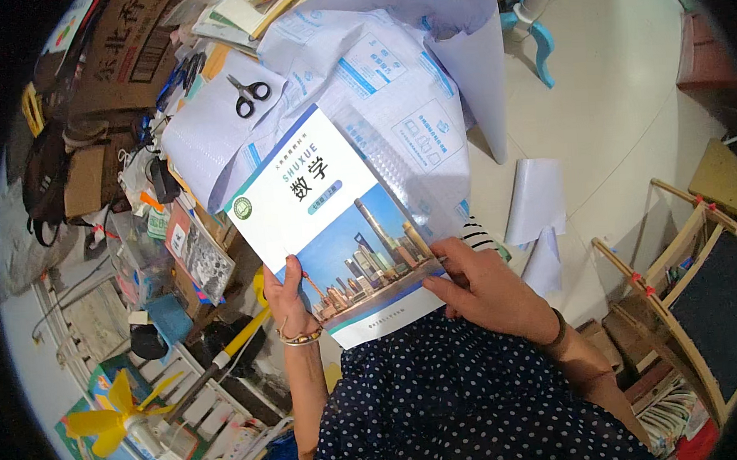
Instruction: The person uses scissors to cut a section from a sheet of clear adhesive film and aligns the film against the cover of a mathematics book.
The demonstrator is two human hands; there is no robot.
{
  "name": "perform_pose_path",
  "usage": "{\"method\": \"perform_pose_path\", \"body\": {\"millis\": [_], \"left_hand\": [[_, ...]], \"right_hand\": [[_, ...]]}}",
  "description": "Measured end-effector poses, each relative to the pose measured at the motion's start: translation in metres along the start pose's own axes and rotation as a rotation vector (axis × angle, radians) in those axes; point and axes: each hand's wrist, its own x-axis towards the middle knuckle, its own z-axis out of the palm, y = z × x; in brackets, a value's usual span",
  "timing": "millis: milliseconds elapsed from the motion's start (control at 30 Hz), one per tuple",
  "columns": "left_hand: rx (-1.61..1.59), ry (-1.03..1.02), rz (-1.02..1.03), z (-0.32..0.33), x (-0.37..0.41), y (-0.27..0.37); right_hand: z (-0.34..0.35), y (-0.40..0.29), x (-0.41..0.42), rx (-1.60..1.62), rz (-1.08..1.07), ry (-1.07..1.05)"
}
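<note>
A paperback textbook point(350, 231) with a city skyline on its cover lies face up in both hands, tilted in the view. My left hand point(287, 290) grips its lower left edge, thumb on the cover. My right hand point(484, 286) holds the lower right edge between thumb and fingers. A clear textured plastic sheet point(403, 184) extends past the book's right side; how it joins the book I cannot tell. Beyond the book, white sheets with blue print point(366, 67) cover the work surface. Black-handled scissors point(250, 95) rest on a white sheet, blades slightly apart.
Books and papers point(251, 14) are piled at the far edge. Another book point(199, 251) lies at left, above a yellow-bladed fan point(125, 411). White paper pieces point(534, 202) lie on the tiled floor. A wooden-framed chair point(678, 289) stands at right, a blue stand foot point(542, 52) farther off.
</note>
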Motion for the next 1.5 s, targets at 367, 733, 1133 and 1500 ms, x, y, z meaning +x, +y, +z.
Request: {"method": "perform_pose_path", "body": {"millis": [367, 733, 1133, 1500], "left_hand": [[0.038, -0.052, -0.034, 0.016, 0.005, 0.0], [0.009, -0.047, -0.036, 0.012, 0.006, -0.005], [0.007, -0.046, 0.003, 0.022, 0.001, -0.004], [-0.071, -0.13, -0.017, 0.022, 0.001, -0.004]], "right_hand": [[0.006, 0.021, -0.009, -0.322, -0.167, 0.322], [0.021, 0.031, -0.031, 0.31, -0.12, 0.364], [0.031, 0.044, -0.029, 0.569, 0.002, 0.44], [0.031, 0.05, -0.03, 0.558, 0.013, 0.458]]}}
